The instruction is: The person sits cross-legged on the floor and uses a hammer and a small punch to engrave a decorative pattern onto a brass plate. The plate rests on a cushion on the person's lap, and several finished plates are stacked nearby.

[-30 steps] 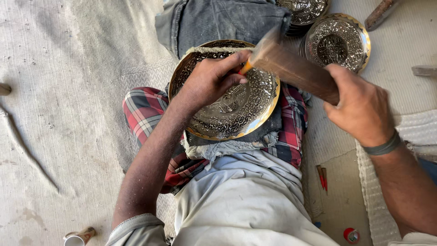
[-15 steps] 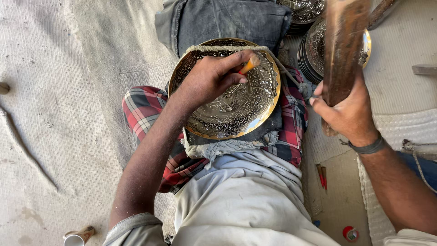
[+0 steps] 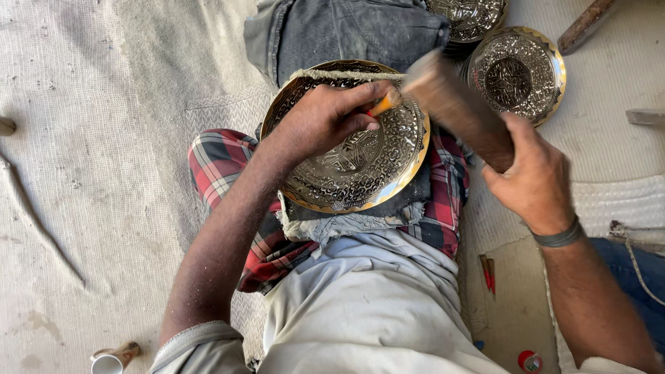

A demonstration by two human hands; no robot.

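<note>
A round engraved metal plate (image 3: 360, 166) with a brass-coloured rim rests tilted on a padded cloth across my lap. My left hand (image 3: 325, 118) lies on the plate and pinches a small orange-handled chisel (image 3: 382, 104) against its surface. My right hand (image 3: 537, 176) grips the handle of a wooden mallet (image 3: 454, 104). The mallet's blurred head is down at the top of the chisel. A dark band sits on my right wrist.
A second engraved plate (image 3: 516, 73) lies on the floor at upper right, with another stacked plate (image 3: 467, 17) beside it. Two red tools (image 3: 487, 271) lie by my right leg. A white cup (image 3: 111, 360) stands at lower left; a wooden handle (image 3: 585, 24) lies top right.
My right hand raised the mallet upright half a second ago and has now swung it back down onto the chisel. My left hand stayed on the plate.
</note>
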